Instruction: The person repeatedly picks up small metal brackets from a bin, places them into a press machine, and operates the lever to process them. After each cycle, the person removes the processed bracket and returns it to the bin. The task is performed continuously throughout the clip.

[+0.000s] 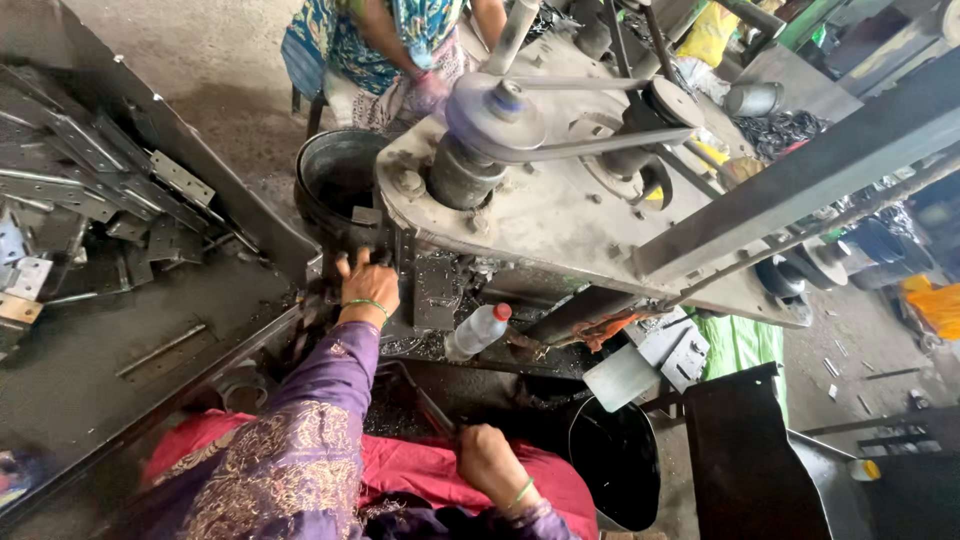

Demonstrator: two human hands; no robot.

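Observation:
My left hand, in a purple embroidered sleeve with a green bangle, reaches forward under the grey top plate of a belt-driven press machine. Its fingers rest against dark metal parts there, and I cannot see whether they hold anything. My right hand is low, near my red-clothed lap, closed in a fist around a dark metal rod that slants up toward the machine. A blue-grey pulley with a belt sits on top of the machine.
A sloped dark tray at left holds several flat metal hinges. Around the machine are a black bucket, a second black bucket and a red-capped plastic bottle. Another person in blue patterned clothes sits beyond.

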